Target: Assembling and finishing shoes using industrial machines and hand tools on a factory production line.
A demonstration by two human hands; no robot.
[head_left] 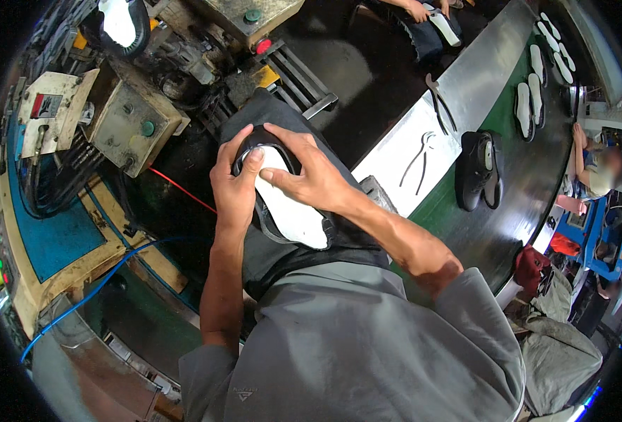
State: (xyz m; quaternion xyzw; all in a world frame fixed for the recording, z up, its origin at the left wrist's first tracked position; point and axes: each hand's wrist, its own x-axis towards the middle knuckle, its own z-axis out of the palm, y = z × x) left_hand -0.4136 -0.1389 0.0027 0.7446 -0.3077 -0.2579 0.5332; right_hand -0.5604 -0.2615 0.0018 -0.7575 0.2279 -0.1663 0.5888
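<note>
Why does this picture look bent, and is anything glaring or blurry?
Head view: the fisheye lens bows edges near the rim; glare whitens the metal ledge; the white shoe bottom looks washed out; a person's head at far right is blurred.

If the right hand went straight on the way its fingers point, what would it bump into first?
Probably the left hand, just across the toe of the white-soled shoe that the right hand holds; depth is hard to judge.

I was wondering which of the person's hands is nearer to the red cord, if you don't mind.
Left. The left hand is just to the right of the red cord, holding the shoe; the right hand is farther right, across the shoe.
</note>
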